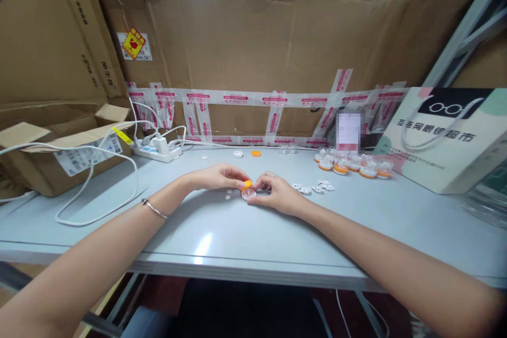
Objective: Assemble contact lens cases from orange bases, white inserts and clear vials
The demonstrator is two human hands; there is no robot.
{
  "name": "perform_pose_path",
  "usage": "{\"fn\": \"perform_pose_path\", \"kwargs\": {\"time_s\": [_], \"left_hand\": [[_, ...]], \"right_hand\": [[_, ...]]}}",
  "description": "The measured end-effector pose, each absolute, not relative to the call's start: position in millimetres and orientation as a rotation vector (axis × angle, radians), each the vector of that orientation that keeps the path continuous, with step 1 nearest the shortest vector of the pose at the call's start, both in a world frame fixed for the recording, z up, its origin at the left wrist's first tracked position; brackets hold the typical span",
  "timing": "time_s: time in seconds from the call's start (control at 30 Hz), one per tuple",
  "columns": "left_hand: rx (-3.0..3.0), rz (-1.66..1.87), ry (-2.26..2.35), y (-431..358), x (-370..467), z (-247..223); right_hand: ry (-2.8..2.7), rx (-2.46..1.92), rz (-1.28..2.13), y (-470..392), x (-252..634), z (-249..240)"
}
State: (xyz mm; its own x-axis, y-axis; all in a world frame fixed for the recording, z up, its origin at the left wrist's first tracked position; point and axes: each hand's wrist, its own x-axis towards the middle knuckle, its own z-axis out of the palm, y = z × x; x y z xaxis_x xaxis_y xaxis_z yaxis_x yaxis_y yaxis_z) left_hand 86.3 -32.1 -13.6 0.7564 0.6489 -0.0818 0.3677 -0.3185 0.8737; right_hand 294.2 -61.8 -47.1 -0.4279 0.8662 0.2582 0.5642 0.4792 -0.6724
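Near the middle of the table, my left hand (224, 176) pinches a small orange piece (246, 185) between thumb and fingers. Just below that piece is a round clear part with a white rim (249, 195), which my right hand (275, 194) grips from the right side. The orange piece overlaps the top edge of the clear part; whether they touch cannot be made out. Small white discs (227, 197) lie left of the clear part. To the right of my right hand lie several small white pieces (304, 190).
A white ring (238, 154) and an orange ring (256, 153) lie farther back. Several orange-and-clear assemblies (340, 168) stand at the right, before a paper bag (443, 137). A power strip (158, 152), cables and an open carton (75, 158) are at left.
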Motion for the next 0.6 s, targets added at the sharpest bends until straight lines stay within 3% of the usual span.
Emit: {"fn": "perform_pose_path", "kwargs": {"time_s": [0.6], "left_hand": [[2.329, 0.372, 0.742, -43, 94, -9]], "right_hand": [[-2.112, -1.13, 0.686, -55, 296, -54]]}}
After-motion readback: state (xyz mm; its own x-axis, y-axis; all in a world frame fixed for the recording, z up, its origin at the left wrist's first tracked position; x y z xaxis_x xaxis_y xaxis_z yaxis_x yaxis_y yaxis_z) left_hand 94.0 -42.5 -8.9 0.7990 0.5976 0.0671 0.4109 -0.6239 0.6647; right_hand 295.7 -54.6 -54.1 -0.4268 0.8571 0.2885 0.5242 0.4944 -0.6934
